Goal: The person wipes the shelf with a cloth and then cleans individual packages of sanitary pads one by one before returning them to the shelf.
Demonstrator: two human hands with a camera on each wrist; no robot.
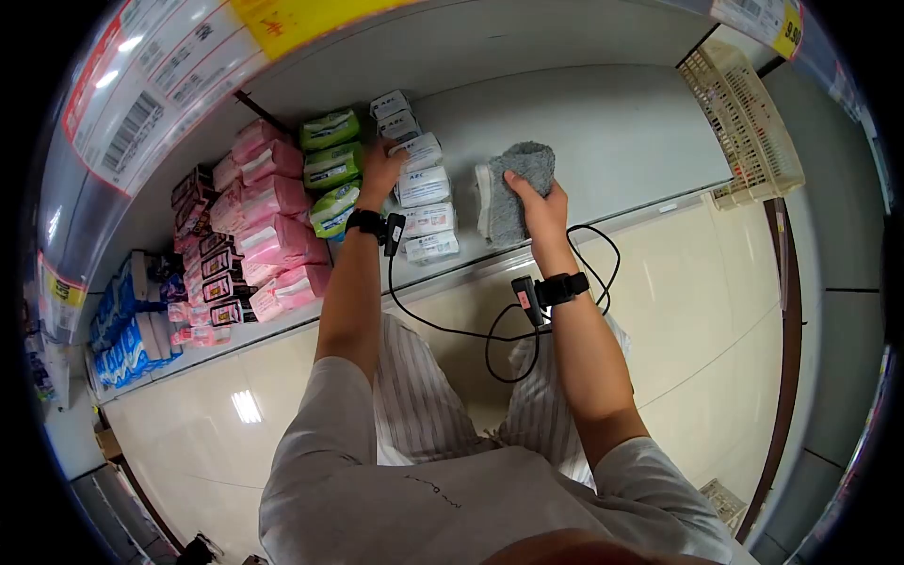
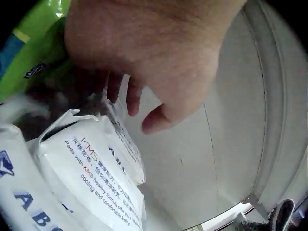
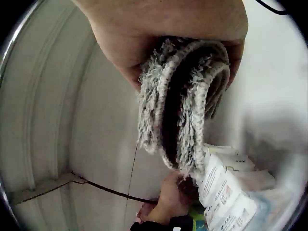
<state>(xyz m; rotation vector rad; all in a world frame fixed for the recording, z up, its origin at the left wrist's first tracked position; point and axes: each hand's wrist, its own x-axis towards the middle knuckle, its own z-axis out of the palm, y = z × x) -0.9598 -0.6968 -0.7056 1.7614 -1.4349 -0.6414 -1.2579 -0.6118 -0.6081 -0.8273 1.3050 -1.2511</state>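
- you are probably tending the shelf (image 1: 621, 132), shifting packs so the surface can be wiped.
- your left hand (image 1: 378, 174) is reaching down by the far white packs (image 1: 424, 187), fingers bending and partly hidden; i cannot tell whether they are pinching one.
- your right hand (image 1: 547, 215) is gripping the folded gray cloth (image 1: 507, 209) just right of the packs.
- the next move is likely calling for moving packs aside, then wiping.
- six white packs are showing, three green packs (image 1: 333, 168) are lying left of them, and one cloth is waiting.
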